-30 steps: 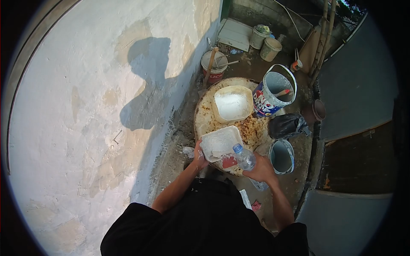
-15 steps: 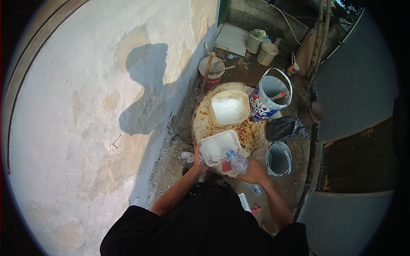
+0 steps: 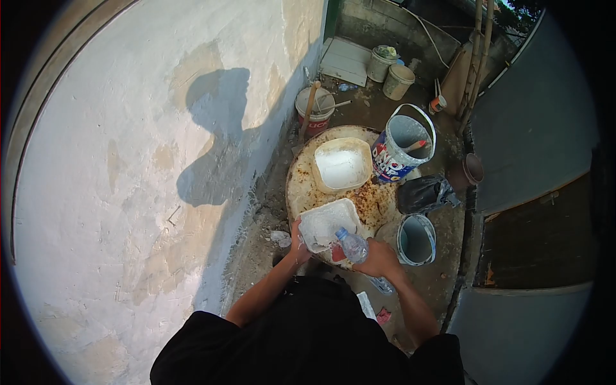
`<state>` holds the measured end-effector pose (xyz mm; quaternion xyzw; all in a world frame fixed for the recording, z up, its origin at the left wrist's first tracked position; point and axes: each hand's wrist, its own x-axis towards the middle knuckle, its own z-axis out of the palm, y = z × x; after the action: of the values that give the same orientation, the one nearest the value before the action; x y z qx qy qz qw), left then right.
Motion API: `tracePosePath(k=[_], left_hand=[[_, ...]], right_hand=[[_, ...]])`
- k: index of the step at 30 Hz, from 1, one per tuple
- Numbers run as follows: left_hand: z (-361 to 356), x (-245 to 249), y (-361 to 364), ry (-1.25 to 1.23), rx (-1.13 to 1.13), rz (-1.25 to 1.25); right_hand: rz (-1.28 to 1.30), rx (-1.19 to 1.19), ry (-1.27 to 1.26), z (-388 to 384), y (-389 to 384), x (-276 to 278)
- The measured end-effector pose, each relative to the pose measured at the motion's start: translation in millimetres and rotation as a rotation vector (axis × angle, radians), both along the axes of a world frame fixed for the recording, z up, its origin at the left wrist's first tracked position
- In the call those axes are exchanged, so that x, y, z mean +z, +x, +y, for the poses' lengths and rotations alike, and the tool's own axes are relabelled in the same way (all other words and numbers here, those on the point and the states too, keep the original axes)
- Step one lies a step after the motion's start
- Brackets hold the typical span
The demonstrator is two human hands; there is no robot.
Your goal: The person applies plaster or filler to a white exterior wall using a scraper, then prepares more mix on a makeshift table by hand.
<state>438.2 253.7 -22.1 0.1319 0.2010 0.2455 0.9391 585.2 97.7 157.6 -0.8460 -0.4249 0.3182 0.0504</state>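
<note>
Fingers of our right hand [image 3: 378,258] wrap the clear bottle [image 3: 352,245], at four o'clock of the white tub [image 3: 325,208]; our left hand [image 3: 299,244] grips the tub's nine-o'clock side. We judge the bottle light, squashable; best held gently mid-body.

A shallow, off-white rectangular container with rounded corners [image 3: 326,224] is being held by its left side at the near edge of a round, rust-stained table [image 3: 300,183]. Its open side is facing upward, and its inside is showing a rough, whitish coating. A transparent plastic bottle with bluish neck [image 3: 355,248] is leaning just beside, its neck pointing toward the container; whether they are touching, I am not seeing clearly.
</note>
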Motion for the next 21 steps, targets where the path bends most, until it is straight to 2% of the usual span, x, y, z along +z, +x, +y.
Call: tracePosePath(k=[21], left_hand=[[0.0,6.0,2.6,0.006,0.007,0.033]], right_hand=[[-0.026,0.014,-0.024,2.7,3.3,5.3]])
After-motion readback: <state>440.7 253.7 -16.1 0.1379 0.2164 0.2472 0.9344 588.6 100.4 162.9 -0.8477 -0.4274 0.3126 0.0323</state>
